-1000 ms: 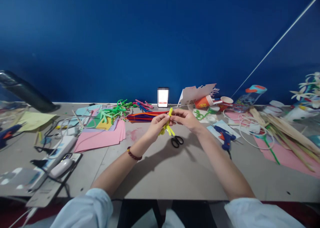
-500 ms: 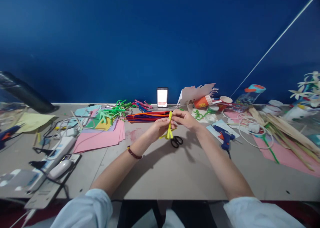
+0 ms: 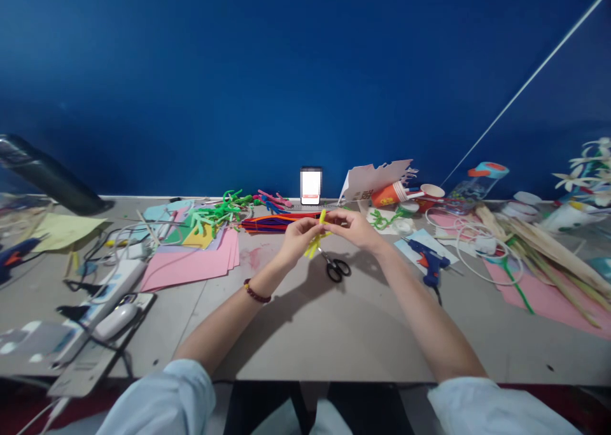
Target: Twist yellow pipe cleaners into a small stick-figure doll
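Note:
Fuzzy yellow pipe cleaners (image 3: 312,247), bent together into a small piece, are held up between both hands over the middle of the table. My left hand (image 3: 296,236) pinches them from the left, thumb and fingers closed. From the right, my right hand (image 3: 352,226) grips the same piece near its top, fingertips pressed together. Black-handled scissors (image 3: 338,270) lie on the table just below the hands, their blades partly under the yellow piece. Behind the hands rests a bundle of orange, red and purple pipe cleaners (image 3: 272,223).
Pink paper (image 3: 191,268) and green pipe cleaners (image 3: 224,209) lie to the left, beside a power strip (image 3: 102,301). A phone (image 3: 311,187) stands against the blue wall. At right are a blue glue gun (image 3: 429,261), paper cups (image 3: 389,195) and a coiled white cable (image 3: 487,276).
The yellow piece has turned, its loose ends now pointing down and left instead of straight down. My left hand has shifted slightly left and up; the scissors' blades show more.

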Motion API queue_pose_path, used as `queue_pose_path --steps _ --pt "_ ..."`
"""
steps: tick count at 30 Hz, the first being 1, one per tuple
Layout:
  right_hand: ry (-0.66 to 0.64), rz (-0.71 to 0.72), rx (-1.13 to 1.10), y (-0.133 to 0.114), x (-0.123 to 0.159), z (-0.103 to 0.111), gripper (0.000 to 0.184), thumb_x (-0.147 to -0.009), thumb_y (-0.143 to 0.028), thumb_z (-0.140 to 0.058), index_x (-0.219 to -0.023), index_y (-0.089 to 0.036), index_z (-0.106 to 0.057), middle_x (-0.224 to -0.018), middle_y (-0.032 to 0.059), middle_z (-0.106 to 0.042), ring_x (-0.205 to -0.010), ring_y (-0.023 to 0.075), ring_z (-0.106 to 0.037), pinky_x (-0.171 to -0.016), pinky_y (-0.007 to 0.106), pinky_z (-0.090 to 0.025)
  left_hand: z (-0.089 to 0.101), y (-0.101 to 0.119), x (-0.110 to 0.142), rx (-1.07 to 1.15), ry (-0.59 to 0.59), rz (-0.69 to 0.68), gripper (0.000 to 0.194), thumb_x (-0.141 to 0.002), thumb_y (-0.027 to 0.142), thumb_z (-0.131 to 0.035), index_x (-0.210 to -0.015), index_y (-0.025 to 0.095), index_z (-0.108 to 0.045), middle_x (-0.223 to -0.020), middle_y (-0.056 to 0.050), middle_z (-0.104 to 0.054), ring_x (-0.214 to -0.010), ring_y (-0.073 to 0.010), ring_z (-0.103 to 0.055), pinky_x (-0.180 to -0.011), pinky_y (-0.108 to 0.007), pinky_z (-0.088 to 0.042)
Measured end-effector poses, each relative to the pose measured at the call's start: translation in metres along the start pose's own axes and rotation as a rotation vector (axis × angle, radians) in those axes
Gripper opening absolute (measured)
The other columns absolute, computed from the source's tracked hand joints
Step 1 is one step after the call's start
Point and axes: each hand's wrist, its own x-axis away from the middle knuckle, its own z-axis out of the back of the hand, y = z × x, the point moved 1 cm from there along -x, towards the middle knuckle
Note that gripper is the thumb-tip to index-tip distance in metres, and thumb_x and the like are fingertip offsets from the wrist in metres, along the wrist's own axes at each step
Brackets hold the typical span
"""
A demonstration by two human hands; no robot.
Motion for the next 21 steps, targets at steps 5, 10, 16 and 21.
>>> queue_pose_path --steps 5,10,16,21 --pt "0.007 0.018 0.006 0.003 -0.001 0.000 0.025 -0.078 -0.038 -0.068 -0.094 -0.019 -0.074 -0.103 0.0079 -0.071 -0.088 0.0194 -0.067 -0.078 0.033 -0.054 0.004 -0.004 -0.004 0.079 -0.077 0.037 0.035 -0.062 0.045 -0.081 -0.074 0.014 -0.068 -0.069 -0.003 -0.068 -0.064 -0.0135 -0.062 -0.063 -0.026 -0.047" --pt "0.023 -0.052 -0.200 0.010 -0.005 0.001 0.030 -0.069 -0.041 -0.076 -0.090 -0.019 -0.075 -0.093 0.0050 -0.072 -0.076 0.0148 -0.065 -0.068 0.027 -0.051 0.004 -0.005 -0.004 0.143 -0.191 0.124 0.036 -0.062 0.045 -0.082 -0.072 0.014 -0.068 -0.070 -0.005 -0.067 -0.063 -0.0131 -0.060 -0.063 -0.026 -0.046" --pt "-0.306 -0.116 -0.378 0.013 0.000 0.000 0.032 -0.074 -0.047 -0.072 -0.083 -0.017 -0.071 -0.066 0.0011 -0.067 -0.049 0.0081 -0.052 -0.046 0.021 -0.037 0.002 -0.009 0.003 0.227 -0.440 0.213 0.036 -0.063 0.046 -0.082 -0.064 0.014 -0.066 -0.066 -0.005 -0.063 -0.063 -0.0142 -0.058 -0.066 -0.029 -0.046" --pt "-0.480 -0.182 -0.541 0.005 0.009 -0.005 0.031 -0.074 -0.046 -0.073 -0.081 -0.016 -0.069 -0.069 0.0028 -0.069 -0.060 0.0149 -0.066 -0.061 0.027 -0.052 0.002 -0.011 0.008 0.248 -0.617 0.263 0.037 -0.062 0.049 -0.082 -0.066 0.015 -0.066 -0.066 -0.006 -0.063 -0.062 -0.0156 -0.058 -0.065 -0.030 -0.046"
